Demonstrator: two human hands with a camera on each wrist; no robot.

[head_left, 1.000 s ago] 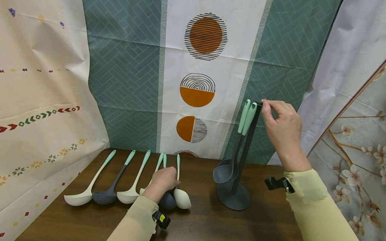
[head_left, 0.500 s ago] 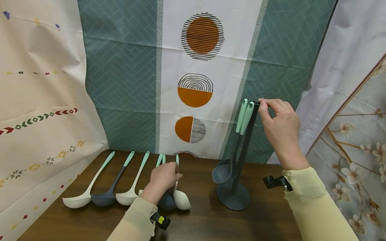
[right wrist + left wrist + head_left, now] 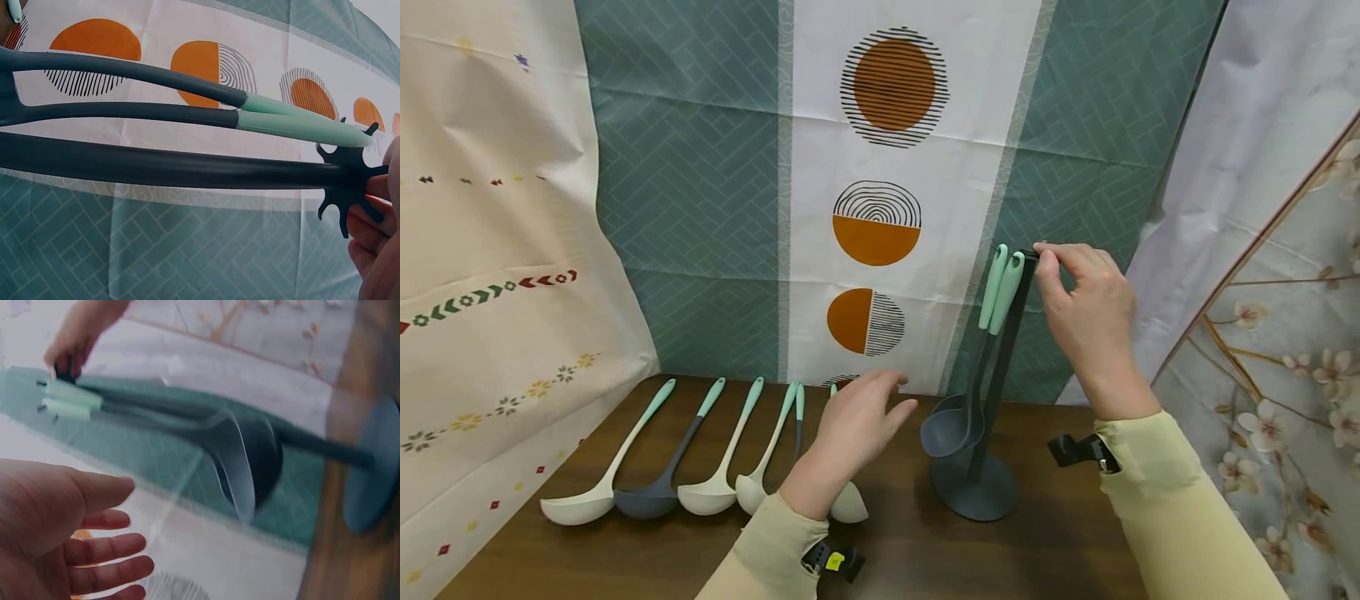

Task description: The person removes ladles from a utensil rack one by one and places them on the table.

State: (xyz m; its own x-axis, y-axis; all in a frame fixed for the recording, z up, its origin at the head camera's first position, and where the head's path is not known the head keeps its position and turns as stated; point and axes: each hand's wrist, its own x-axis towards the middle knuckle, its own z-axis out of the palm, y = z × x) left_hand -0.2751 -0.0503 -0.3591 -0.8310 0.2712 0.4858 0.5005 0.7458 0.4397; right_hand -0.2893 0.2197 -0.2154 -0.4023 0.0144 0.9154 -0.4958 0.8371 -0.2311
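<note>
My right hand pinches the hooked top of a dark grey utensil stand. From its hooks hang two dark grey ladles with mint-green handles, side by side left of the pole. My left hand is in the air above the right end of a row of utensils, its fingers spread apart and holding nothing. In the left wrist view, the left palm faces the hanging ladles at a distance. Behind the left forearm, a dark utensil and a white one are partly hidden.
Along the left of the brown table lie a white ladle, a dark grey ladle and two more white ones, handles toward the back. Patterned cloths hang behind and on both sides.
My left hand was low among the utensils at the row's right end; it has risen and moved right, fingers opened. My right hand stays on the stand's top. The view has shifted slightly.
</note>
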